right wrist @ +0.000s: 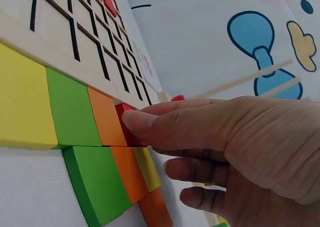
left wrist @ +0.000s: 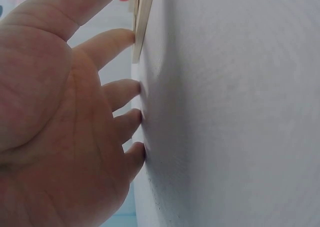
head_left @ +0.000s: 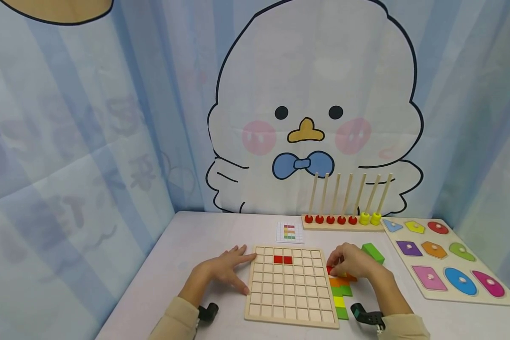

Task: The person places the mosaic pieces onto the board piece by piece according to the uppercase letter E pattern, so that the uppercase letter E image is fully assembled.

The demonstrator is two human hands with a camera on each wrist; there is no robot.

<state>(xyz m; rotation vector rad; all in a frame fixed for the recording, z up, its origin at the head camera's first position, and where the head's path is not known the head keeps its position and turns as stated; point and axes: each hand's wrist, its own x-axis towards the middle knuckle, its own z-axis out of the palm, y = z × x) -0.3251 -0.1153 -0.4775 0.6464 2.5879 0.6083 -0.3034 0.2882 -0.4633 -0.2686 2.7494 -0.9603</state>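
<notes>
A wooden grid board [head_left: 289,302] lies on the table, with two red blocks [head_left: 283,259] side by side in its second row from the far edge. My left hand [head_left: 223,270] is spread at the board's left side; its thumb and index finger touch that edge, and the fingertips [left wrist: 134,86] rest near the tabletop. At the right edge, my right hand [head_left: 353,260] pinches a red block [right wrist: 132,138] between thumb and index finger. That block stands beside orange [right wrist: 107,117], green [right wrist: 75,109] and yellow [right wrist: 22,97] blocks lined up against the board.
Behind the board lies a card with a coloured grid pattern [head_left: 290,232]. A peg rack with red and yellow beads [head_left: 342,226] stands at the back. To the right is a shape puzzle board [head_left: 425,288]. A green block [head_left: 373,253] sits beyond my right hand.
</notes>
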